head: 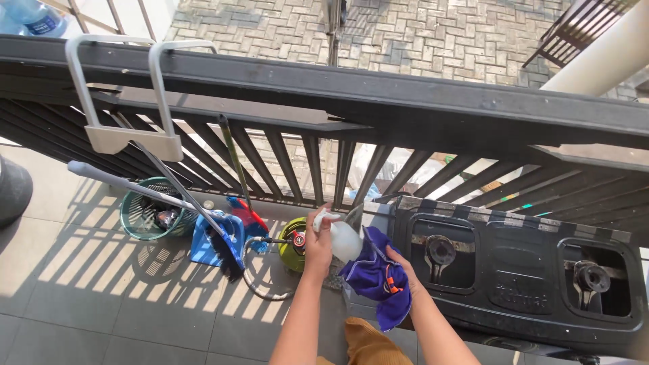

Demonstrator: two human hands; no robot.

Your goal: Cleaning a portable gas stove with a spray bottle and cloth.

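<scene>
Now the left hand (318,236) grips a white plastic spray bottle (343,238) at frame centre, fingers wrapped round its neck; the right hand (400,265) clutches a bunched purple cloth (376,277) beside the black two-burner stove (520,277). Spraying step, seemingly; wiping calls for pressing cloth onto stove.

Both my forearms are bare to the elbow, with no sleeves, watch or rings showing on my left hand (318,245) or right hand (403,268). Below them, I wear mustard-yellow fabric trousers (365,343).

stove (520,270) right of gas cylinder (292,245), basket (145,213) far left, railing (378,101) behind
</scene>
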